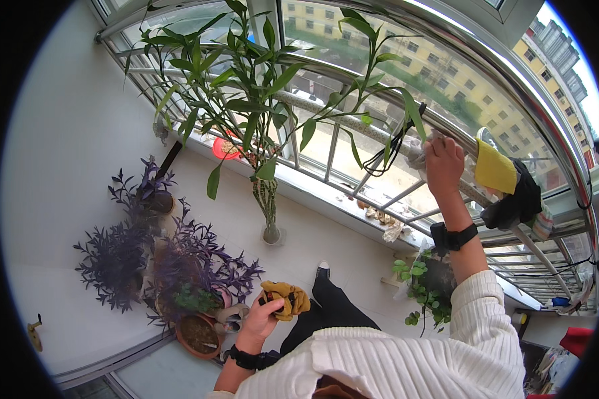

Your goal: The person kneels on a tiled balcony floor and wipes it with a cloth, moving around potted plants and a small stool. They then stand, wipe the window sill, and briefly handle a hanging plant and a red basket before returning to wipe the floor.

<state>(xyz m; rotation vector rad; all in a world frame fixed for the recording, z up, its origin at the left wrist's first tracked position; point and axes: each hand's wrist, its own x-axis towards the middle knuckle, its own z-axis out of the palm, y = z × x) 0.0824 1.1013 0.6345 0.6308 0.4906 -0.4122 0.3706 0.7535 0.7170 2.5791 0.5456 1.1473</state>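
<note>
My left hand [262,319] is closed around a bunched mustard-yellow cloth [290,300] with dark and red patches, low in front of my body. At the window railing, my right hand [444,162] grips a crumpled pale cloth or plastic piece [418,153] against the patterned rail [352,121]. A looped black cord [387,152] hangs just left of that hand. To its right, a yellow cloth [495,167] and a black cloth [516,202] hang over the rails. The fingertips of my right hand are partly hidden.
A tall lucky bamboo [265,194] in a glass vase [271,234] stands on the floor, its leaves reaching the railing. Purple-leaved plants [194,249] and a terracotta pot [199,336] are at left. A green potted plant [419,279] stands at right. A red bowl [224,148] sits on the ledge.
</note>
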